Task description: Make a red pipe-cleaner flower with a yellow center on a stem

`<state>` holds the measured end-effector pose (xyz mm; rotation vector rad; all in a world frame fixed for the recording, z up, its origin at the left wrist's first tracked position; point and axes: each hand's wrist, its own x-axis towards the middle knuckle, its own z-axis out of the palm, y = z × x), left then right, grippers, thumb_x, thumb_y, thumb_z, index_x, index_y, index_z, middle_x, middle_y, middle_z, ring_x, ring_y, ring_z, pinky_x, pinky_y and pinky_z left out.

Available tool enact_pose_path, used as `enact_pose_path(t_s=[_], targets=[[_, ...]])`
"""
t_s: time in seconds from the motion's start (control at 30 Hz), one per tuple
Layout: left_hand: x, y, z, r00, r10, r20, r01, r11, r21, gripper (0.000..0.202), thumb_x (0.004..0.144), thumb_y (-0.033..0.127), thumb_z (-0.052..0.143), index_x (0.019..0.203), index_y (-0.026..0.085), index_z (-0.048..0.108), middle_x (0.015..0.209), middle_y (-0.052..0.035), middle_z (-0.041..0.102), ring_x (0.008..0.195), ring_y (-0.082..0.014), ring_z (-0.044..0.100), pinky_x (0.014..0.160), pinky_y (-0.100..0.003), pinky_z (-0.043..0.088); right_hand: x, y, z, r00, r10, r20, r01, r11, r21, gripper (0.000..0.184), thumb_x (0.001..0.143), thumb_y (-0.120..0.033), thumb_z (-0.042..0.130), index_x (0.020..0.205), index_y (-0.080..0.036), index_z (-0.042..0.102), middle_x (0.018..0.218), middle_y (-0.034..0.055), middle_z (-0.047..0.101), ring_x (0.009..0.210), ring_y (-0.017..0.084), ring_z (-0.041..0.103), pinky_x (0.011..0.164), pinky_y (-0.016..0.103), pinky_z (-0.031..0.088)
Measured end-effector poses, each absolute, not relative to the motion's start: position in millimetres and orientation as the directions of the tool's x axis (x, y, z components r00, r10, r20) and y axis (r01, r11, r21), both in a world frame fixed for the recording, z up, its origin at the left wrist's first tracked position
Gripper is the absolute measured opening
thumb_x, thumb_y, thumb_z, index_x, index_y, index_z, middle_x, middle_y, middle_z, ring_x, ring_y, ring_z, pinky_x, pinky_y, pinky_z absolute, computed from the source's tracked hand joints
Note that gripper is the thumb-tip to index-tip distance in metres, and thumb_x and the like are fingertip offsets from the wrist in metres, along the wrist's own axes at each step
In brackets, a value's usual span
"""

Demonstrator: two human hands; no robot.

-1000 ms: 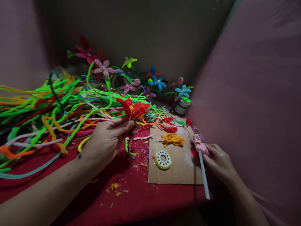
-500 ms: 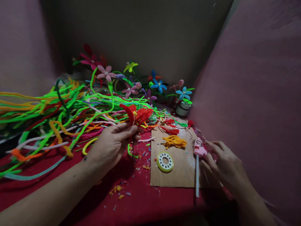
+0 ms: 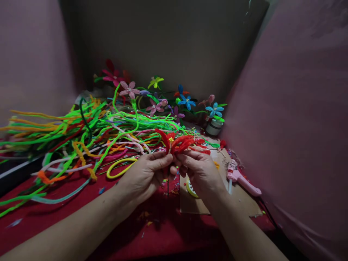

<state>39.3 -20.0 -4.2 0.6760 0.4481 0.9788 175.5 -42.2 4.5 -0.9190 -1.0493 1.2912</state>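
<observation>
A red pipe-cleaner flower [image 3: 181, 143] with a yellow centre is held upright over the front of the table. My left hand [image 3: 156, 166] pinches its base, and a thin dark stem hangs below the fingers. From the other side, my right hand [image 3: 199, 168] has its fingers closed at the base of the red petals, close against the left fingertips. Both sets of fingertips partly hide the flower's underside. The pink glue gun [image 3: 240, 177] lies right of my right hand, a clear glue stick jutting from its back.
Loose pipe cleaners [image 3: 81, 134] in many colours spread over the left side. Finished flowers [image 3: 187, 102] stand along the back near a small jar [image 3: 214, 127]. A tape roll [image 3: 191, 188], partly covered by my right hand, rests on a cardboard sheet [image 3: 190, 206]. Scraps litter the red cloth [image 3: 163, 232].
My right hand has let go of the glue gun and moved left to the red flower. The flower, in my left hand, is slightly farther right and lower in view.
</observation>
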Motion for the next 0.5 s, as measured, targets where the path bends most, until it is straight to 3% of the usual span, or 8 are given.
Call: enact_pose_path(t_s=[0.1, 0.2, 0.37, 0.5], targets=[[39.6, -21.4, -5.9, 0.502, 0.862, -0.064, -0.590, 0.395, 0.704, 0.003, 0.068, 0.008, 0.071, 0.071, 0.010, 0.070, 0.061, -0.0027, 0.065, 0.050, -0.0091, 0.059, 0.049, -0.018, 0.048, 176.0, -41.2, 2.2, -0.005, 0.999, 0.040, -0.347, 0.035, -0.937, 0.009, 0.063, -0.024, 0.073, 0.067, -0.016, 0.070, 0.058, -0.0011, 0.058, 0.051, 0.008, 0.045, 0.046, 0.021, 0.030], [40.2, -21.4, -7.4, 0.459, 0.884, -0.083, -0.558, 0.360, 0.748, 0.010, 0.068, 0.009, 0.071, 0.078, 0.011, 0.071, 0.072, -0.0047, 0.069, 0.059, -0.0116, 0.063, 0.055, -0.020, 0.049, 176.6, -43.7, -0.9, 0.105, 0.989, 0.100, -0.308, 0.128, -0.943, 0.008, 0.064, -0.023, 0.072, 0.066, -0.017, 0.068, 0.058, -0.0024, 0.057, 0.051, 0.008, 0.043, 0.047, 0.022, 0.031], [38.5, -21.4, -6.5, 0.367, 0.930, 0.024, -0.441, 0.152, 0.884, 0.012, 0.070, 0.018, 0.072, 0.081, 0.014, 0.073, 0.080, -0.0046, 0.071, 0.072, -0.0133, 0.063, 0.065, -0.021, 0.048, 175.6, -55.5, 2.5, 0.320, 0.875, 0.362, -0.016, 0.387, -0.922, 0.007, 0.070, -0.021, 0.069, 0.064, -0.019, 0.065, 0.059, -0.0035, 0.055, 0.055, 0.009, 0.044, 0.054, 0.023, 0.038], [35.8, -23.9, -4.7, 0.359, 0.929, 0.088, -0.351, 0.047, 0.935, 0.013, 0.070, 0.023, 0.072, 0.080, 0.015, 0.073, 0.075, -0.0013, 0.070, 0.070, -0.0107, 0.060, 0.069, -0.020, 0.046, 168.8, -62.9, 11.9, 0.252, 0.893, 0.373, 0.100, 0.359, -0.928, 0.007, 0.072, -0.018, 0.065, 0.065, -0.018, 0.067, 0.057, -0.0036, 0.055, 0.052, 0.008, 0.046, 0.052, 0.023, 0.040]])
